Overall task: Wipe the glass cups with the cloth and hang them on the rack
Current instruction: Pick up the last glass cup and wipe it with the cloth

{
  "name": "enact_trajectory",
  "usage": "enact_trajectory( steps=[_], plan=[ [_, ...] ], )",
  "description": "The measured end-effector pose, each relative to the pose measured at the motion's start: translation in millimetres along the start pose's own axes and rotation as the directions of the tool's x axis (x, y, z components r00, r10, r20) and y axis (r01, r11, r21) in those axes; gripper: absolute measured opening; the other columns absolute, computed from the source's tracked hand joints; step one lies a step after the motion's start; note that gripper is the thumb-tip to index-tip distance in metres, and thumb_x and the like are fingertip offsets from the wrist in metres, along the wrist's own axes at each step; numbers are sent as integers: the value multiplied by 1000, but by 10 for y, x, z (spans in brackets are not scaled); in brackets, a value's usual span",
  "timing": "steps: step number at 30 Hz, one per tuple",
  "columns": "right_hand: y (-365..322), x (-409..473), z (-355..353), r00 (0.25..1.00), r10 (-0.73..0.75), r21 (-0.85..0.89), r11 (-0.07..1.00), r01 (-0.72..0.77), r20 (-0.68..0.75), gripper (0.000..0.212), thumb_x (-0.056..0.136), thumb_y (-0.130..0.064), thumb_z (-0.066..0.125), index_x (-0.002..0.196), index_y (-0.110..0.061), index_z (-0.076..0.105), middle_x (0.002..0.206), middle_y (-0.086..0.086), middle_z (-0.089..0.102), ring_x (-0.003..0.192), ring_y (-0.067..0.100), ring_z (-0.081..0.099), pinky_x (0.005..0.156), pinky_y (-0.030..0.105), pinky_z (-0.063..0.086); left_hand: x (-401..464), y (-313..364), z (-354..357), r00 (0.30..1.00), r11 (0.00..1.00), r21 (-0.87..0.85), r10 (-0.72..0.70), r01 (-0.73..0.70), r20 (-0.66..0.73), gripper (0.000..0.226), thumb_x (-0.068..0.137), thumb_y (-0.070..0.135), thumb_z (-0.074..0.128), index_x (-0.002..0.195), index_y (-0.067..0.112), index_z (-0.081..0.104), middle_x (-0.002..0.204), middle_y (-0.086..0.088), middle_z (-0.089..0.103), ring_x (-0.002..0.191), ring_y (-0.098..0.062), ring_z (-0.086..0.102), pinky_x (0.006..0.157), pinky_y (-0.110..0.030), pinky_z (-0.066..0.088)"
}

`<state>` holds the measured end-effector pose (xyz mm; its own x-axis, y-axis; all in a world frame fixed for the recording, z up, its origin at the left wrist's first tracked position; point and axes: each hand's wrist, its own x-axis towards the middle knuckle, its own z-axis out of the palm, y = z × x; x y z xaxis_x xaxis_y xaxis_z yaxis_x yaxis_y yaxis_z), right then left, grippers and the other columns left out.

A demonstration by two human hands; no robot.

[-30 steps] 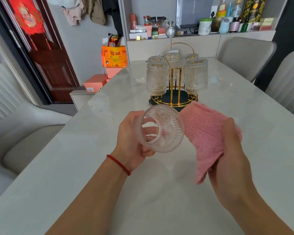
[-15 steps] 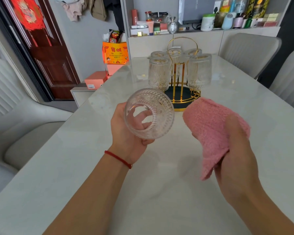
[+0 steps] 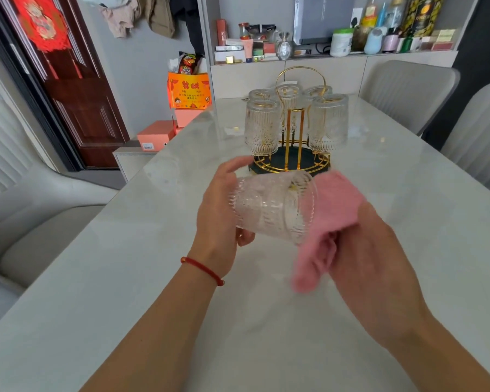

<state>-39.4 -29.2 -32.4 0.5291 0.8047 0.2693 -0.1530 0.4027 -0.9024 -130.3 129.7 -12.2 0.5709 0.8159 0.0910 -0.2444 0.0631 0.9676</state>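
- Cups number six in all: five hang upside down on the gold rack, and one glass cup is held above the table, lying on its side with its mouth to the right.
- Of the five hung ones, the front-left cup and the front-right cup are nearest; three more show behind them, partly hidden.
- One left hand grips the held cup at its base end, fingers curled over the top and thumb underneath; a red string bracelet circles the wrist.
- One right hand clutches the single pink cloth, which is bunched against the cup's open mouth; one end of it droops below the hand. Motion blur hides whether any cloth is inside the cup.
- One rack only, with a dark round base and a looped handle, standing on the table just beyond the hands.
- Table surface is pale, glossy and marble-like.
- Four pale padded chairs are in view: two on the left, two on the right, such as the far-right chair.
- Room beyond: a dark red door with a red ornament, clothes hanging on the grey wall, orange boxes stacked by the table's far-left corner, and a shelf crowded with bottles and jars.
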Motion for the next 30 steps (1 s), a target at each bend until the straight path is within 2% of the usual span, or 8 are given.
enact_trajectory(
  steps=[5,10,13,16,20,23,26,30],
  plan=[
    [-53,51,-54,994,92,1,996,-92,-58,36,97,-40,48,118,-20,70,89,-8,75,78,6,65,66,15,51,-62,3,100,995,989,145,-14,29,-100,38,95,31,45,67,34,70,81,1,62,67,-15,51,50,-23,37],
    [-37,47,-63,989,39,-323,943,-83,-140,29,96,-27,65,122,-37,67,97,7,78,81,16,71,74,33,56,-186,-37,176,993,968,219,118,-120,20,29,85,41,43,79,25,66,76,-1,58,66,-13,50,52,-27,38],
    [-87,39,-125,988,40,-424,900,-101,-150,25,98,-21,64,119,-34,71,75,-2,77,59,15,72,47,24,51,-288,-175,209,875,826,291,462,-483,143,27,103,26,42,87,11,58,76,-6,53,67,-15,48,58,-29,38],
    [-141,48,-227,972,30,-504,851,-146,-231,12,98,-25,66,107,-28,73,67,7,75,49,30,69,34,20,38,-413,-285,295,810,734,344,524,-586,263,24,98,43,41,100,22,53,72,3,53,62,-6,48,57,-22,38],
    [-118,44,-289,959,53,-443,879,-177,-277,25,99,-20,62,89,-1,73,42,16,59,34,22,58,39,24,43,-333,-286,299,894,838,321,379,-441,240,22,100,38,43,93,18,49,67,-1,42,59,-12,39,51,-25,32],
    [-132,46,-254,974,-50,-502,862,-71,-223,10,95,-7,65,94,-5,75,67,15,72,50,23,66,41,22,47,-179,-210,236,984,972,225,26,-66,178,27,103,21,40,78,11,35,67,-2,32,52,-12,29,40,-20,24],
    [-150,46,-287,977,-151,-616,787,25,-153,7,92,-15,71,94,-12,77,71,5,72,54,9,60,52,24,49,-118,-151,151,867,898,256,-422,358,265,39,99,39,37,65,21,32,52,0,34,37,-10,21,42,-15,13],
    [-105,60,-335,946,-248,-701,712,32,-209,16,91,-25,74,80,-14,76,63,3,67,56,11,60,54,28,49,-97,-240,118,811,868,259,-491,424,318,43,99,51,36,69,21,35,52,-5,39,39,-14,21,45,-20,12]
  ],
)
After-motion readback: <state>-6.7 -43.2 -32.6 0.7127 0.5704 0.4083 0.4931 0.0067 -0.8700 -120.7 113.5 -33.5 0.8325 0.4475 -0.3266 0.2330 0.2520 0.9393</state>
